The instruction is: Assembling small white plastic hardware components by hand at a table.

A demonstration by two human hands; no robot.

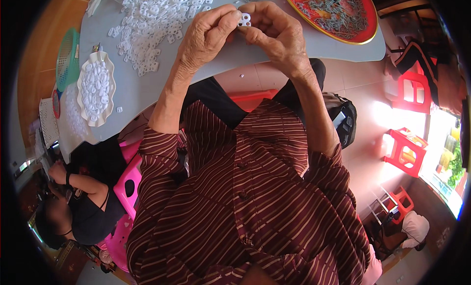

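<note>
Both hands meet over the table's near edge, around a small white plastic piece with round holes (244,20). My left hand (210,34) is closed, its thumb and forefinger pinching the piece from the left. My right hand (280,37) grips the piece from the other side between thumb and curled fingers; some of those fingertips are hidden. Beyond my left hand spreads a loose heap of similar white plastic pieces (147,25). Past my right hand lies a round red tray with a gold rim (369,36), strewn with small grey metal parts that look like screws or nails.
The grey table (221,64) curves around in front of me. A white scalloped dish (112,84) full of white pieces stands at left, beside a green mesh basket (66,57). Red stools (406,152) stand at right; a person in black (93,206) sits at lower left.
</note>
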